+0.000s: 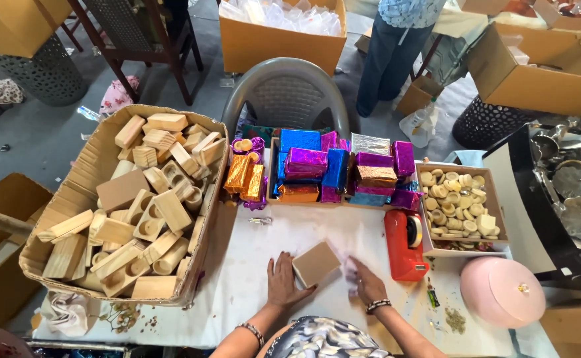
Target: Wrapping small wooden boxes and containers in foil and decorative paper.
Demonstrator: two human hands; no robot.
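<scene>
A plain wooden block point(316, 262) lies on the white table cover point(310, 229) in front of me. My left hand point(282, 281) rests flat on the cover, its fingers touching the block's left edge. Just right of the block, my right hand point(366, 281) presses on the cover; it is blurred, with a faint purple smear at its fingertips. Each wrist wears a bracelet.
A cardboard box point(91, 166) of wooden blocks stands at left. Foil-wrapped blocks in purple, blue and orange point(333, 174) are stacked at the table's back. A red tape dispenser point(403, 244), a tray of round pieces point(459, 205), and a pink lidded bowl point(501, 290) sit right. A person point(396, 46) stands beyond a grey chair point(285, 93).
</scene>
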